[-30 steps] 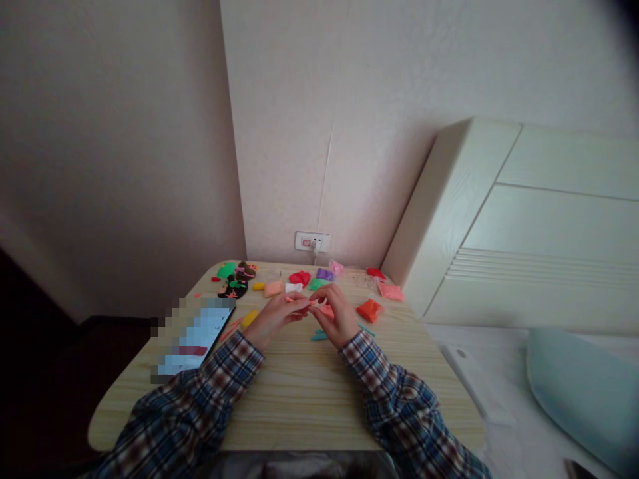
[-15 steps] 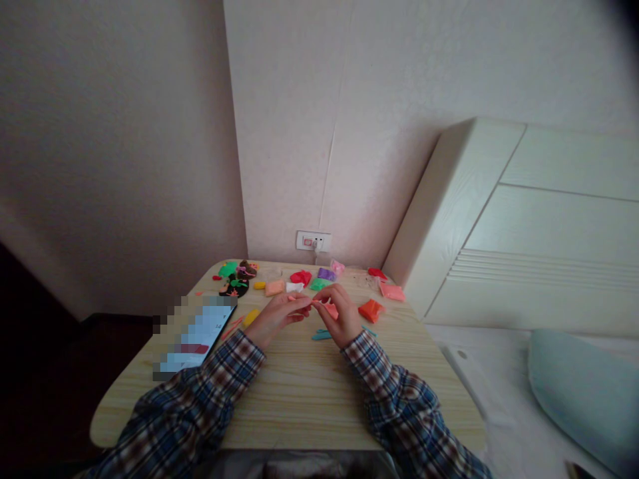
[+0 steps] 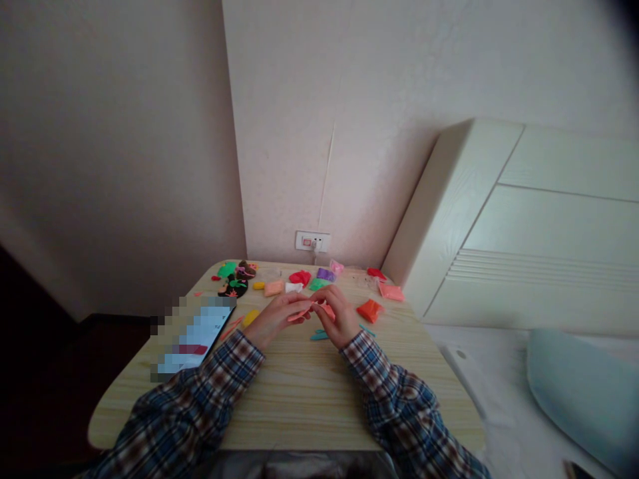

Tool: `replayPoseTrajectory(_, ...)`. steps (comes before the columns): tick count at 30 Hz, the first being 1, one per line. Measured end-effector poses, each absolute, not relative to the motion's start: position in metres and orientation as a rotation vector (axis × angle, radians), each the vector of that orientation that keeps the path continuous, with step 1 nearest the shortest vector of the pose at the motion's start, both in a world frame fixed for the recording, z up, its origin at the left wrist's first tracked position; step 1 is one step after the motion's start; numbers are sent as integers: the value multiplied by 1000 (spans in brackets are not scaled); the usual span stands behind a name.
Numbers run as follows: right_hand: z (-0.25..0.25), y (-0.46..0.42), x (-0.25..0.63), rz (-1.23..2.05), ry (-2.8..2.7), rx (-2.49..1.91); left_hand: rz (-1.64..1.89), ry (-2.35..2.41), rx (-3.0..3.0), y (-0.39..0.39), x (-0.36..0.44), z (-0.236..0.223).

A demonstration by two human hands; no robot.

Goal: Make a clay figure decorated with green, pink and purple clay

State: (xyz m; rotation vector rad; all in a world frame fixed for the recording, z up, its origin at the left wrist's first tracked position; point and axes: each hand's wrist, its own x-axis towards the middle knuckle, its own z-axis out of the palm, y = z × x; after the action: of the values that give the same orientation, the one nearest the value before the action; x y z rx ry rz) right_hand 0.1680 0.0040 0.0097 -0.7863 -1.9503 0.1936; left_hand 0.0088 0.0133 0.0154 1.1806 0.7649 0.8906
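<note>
Pink piece (image 3: 298, 315): pinched in the fingertips of both left hand (image 3: 274, 320) and right hand (image 3: 337, 315), held above the table (image 3: 294, 399), partly hidden by the fingers. Beside the left hand, a yellow lump (image 3: 250, 318); close to the right hand, turquoise tools (image 3: 318, 335); farther right, an orange packet (image 3: 369, 311).

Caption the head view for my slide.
Left hand and right hand hold pink material over a pale table, an orange packet nearby.

Nothing is legible; the screen (image 3: 200, 336) shows only tiny, blurred marks (image 3: 217, 326).
</note>
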Motion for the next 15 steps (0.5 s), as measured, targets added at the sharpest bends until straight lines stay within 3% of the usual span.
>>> replayPoseTrajectory(15, 12, 3, 168, 162, -1913, -776, 914, 788, 1191, 12, 7, 19)
